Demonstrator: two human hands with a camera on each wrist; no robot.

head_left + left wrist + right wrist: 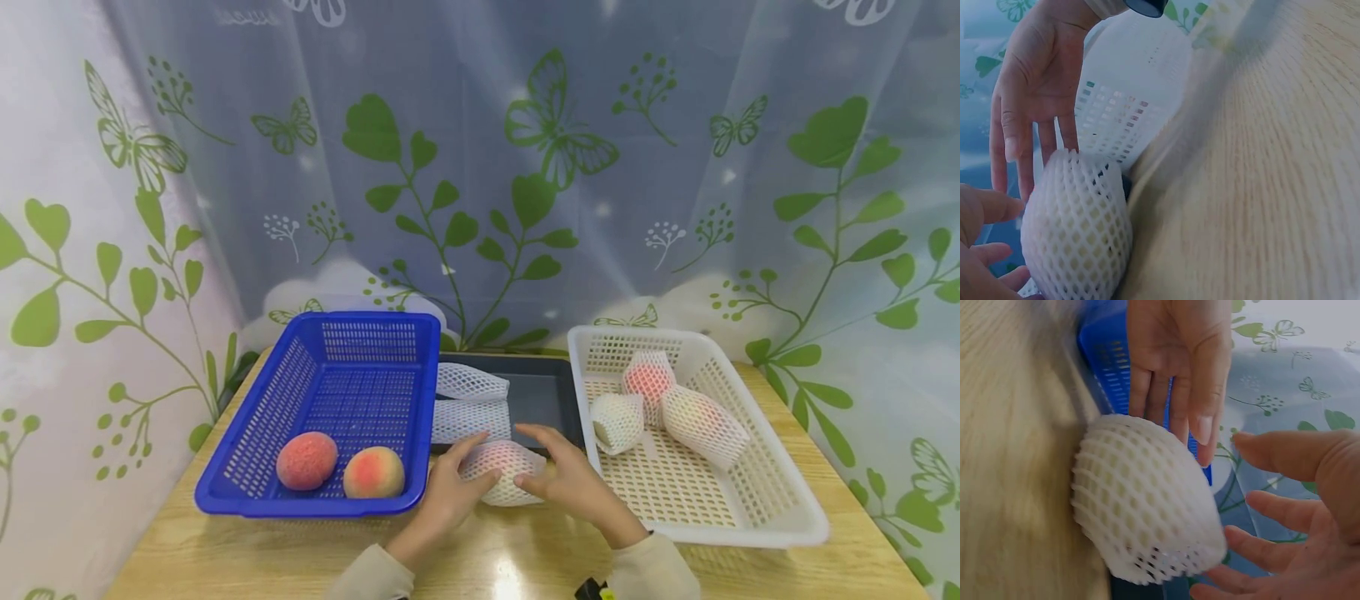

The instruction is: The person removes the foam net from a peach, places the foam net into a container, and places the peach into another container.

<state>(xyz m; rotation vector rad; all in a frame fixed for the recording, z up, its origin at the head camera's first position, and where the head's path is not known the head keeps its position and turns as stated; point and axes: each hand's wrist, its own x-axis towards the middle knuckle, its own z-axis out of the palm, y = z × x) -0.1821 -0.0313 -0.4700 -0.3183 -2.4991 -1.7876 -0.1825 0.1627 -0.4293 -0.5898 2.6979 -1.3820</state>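
Observation:
A peach in a white foam net sleeve rests on the table in front of the dark tray. My left hand is at its left side and my right hand at its right, thumbs toward each other. In the left wrist view, the netted peach stands beside the near left hand, with the right hand behind it. The right wrist view shows the sleeve between loosely spread hands. Neither hand is curled around it; whether some fingertips touch the net is hard to tell.
On the left, a blue basket holds two bare peaches. A white basket on the right contains several foam-netted fruits. Between them, a dark tray bears flat, white foam net sleeves. A patterned curtain hangs behind.

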